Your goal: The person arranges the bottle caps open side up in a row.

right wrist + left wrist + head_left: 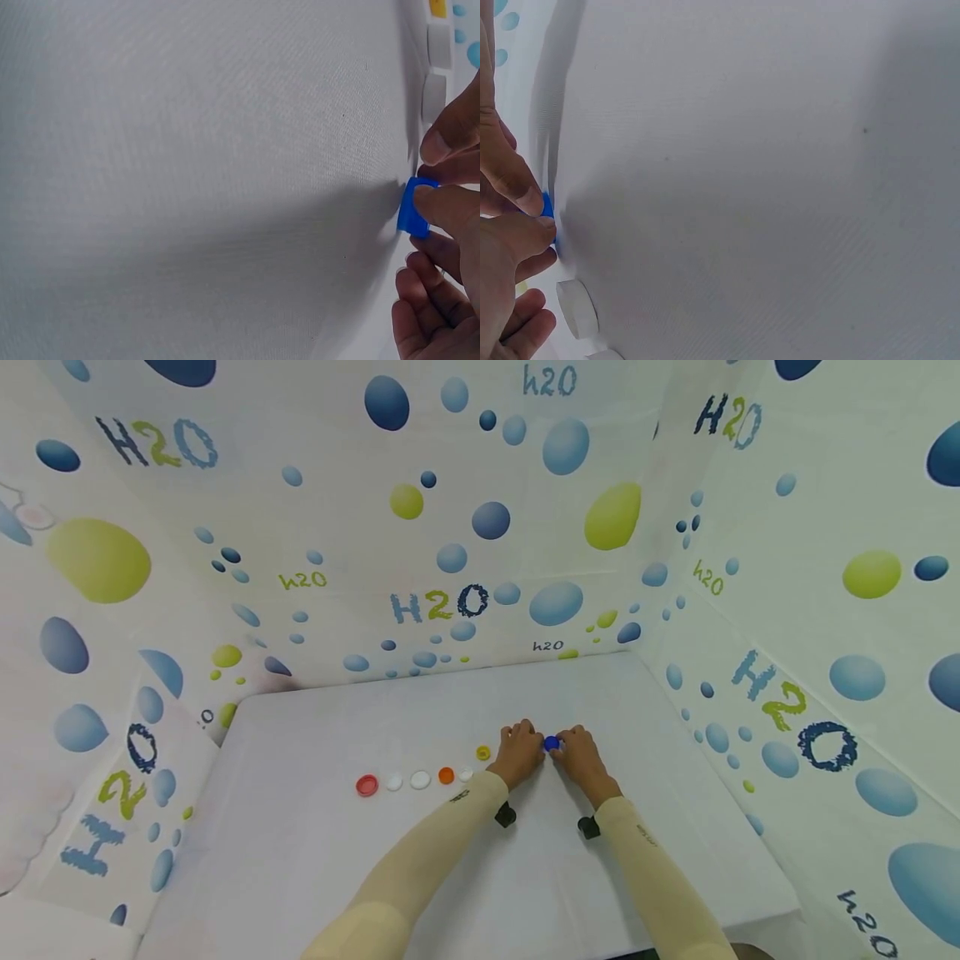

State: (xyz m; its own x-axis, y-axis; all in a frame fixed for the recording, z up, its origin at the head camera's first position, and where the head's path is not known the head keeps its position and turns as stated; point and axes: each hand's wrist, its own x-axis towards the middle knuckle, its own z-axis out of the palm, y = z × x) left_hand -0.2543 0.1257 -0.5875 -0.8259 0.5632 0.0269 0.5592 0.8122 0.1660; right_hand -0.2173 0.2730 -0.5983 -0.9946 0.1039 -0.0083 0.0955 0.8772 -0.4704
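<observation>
A small blue bottle cap sits between the two hands at the right end of a row of caps. My right hand pinches it, thumb across its side in the right wrist view, where the blue cap shows larger. My left hand is close on the cap's left side, with a fingertip right at its edge and its thumb a little apart. In the left wrist view the blue cap is mostly hidden behind both thumbs. A white cap stands just beyond the left hand.
Left along the white-covered table lie a white cap, an orange cap, two more white caps and a red cap. A yellow cap lies slightly farther back. Patterned cloth walls enclose the table's back and sides.
</observation>
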